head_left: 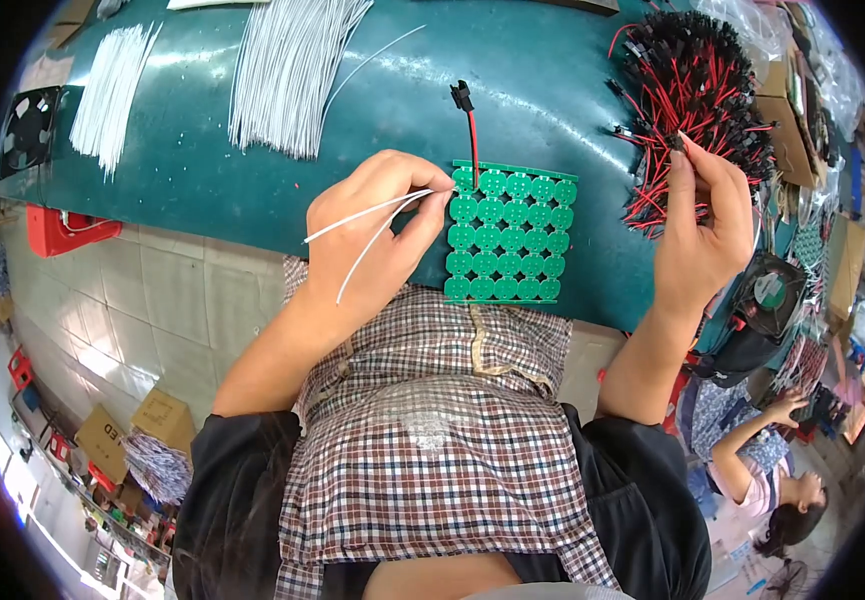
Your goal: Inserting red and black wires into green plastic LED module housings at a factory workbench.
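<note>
Where the green bench point(552, 60) begins on my left, a small black fan point(30, 132) sits at its edge, above a red plastic item point(72, 232) lower down. Next along: a smaller bundle of white wires point(112, 100), then a larger bundle point(287, 80), both laid flat near the far side.

My left hand point(357, 235) is pinched, thumb and forefinger gripping two loose white wires point(364, 210); their free ends trail back across my hand toward the lower left. Fingertips are at the upper left corner of the green panel point(514, 240), which lies directly in front of me, near the bench edge. A red-and-black lead point(473, 140) runs from the panel's upper left, its black connector pointing away.

My right hand point(707, 225) is at the heap of red-and-black leads point(692, 85); thumb and forefinger meet around a dark end, grip uncertain: cannot tell.
</note>
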### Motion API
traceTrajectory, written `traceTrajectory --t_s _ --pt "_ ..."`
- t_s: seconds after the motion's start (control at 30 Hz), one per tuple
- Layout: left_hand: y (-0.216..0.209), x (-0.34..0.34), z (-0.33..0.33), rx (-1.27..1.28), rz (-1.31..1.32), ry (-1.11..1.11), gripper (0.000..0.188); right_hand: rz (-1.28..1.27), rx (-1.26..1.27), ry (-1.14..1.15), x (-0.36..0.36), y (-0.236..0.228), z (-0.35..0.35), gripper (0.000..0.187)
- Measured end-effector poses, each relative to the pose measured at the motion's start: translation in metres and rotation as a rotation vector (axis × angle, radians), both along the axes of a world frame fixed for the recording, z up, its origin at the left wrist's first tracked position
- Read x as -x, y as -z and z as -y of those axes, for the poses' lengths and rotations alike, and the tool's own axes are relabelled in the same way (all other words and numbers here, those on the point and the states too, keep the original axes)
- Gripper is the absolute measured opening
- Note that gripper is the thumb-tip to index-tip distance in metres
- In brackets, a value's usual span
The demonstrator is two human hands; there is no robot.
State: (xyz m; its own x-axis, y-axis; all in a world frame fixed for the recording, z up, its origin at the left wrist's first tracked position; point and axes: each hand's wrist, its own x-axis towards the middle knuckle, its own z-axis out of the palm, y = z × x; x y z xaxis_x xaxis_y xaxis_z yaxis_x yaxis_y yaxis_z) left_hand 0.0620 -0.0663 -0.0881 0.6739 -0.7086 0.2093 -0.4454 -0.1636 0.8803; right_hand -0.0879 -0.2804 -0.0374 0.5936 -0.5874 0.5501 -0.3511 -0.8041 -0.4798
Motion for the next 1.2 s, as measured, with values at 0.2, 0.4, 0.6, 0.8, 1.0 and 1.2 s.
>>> traceTrajectory --t_s 0.2,0.4,0.6,0.8,1.0,1.2 --pt "0.001 -0.001 -0.001 -0.020 0.043 0.013 0.013 -0.008 -0.202 0.010 0.014 0.009 -0.010 0.017" --pt "0.001 -0.002 0.000 -0.013 0.064 0.028 0.013 0.065 -0.476 0.049 0.020 0.023 -0.018 0.017" --pt "-0.001 0.000 0.001 -0.061 0.135 0.018 0.013 0.070 -0.518 0.035 0.021 0.022 -0.024 0.016" --pt "-0.006 -0.003 0.006 -0.096 0.167 0.054 0.011 0.176 -0.850 0.002 0.027 0.023 -0.026 0.013" --pt "-0.014 -0.012 0.007 -0.232 0.091 0.112 0.013 0.109 -0.924 0.107 0.030 0.038 -0.024 0.011" --pt "-0.013 -0.020 0.014 -0.285 0.037 0.167 0.021 0.227 -0.823 0.092 0.027 0.035 -0.032 0.010"
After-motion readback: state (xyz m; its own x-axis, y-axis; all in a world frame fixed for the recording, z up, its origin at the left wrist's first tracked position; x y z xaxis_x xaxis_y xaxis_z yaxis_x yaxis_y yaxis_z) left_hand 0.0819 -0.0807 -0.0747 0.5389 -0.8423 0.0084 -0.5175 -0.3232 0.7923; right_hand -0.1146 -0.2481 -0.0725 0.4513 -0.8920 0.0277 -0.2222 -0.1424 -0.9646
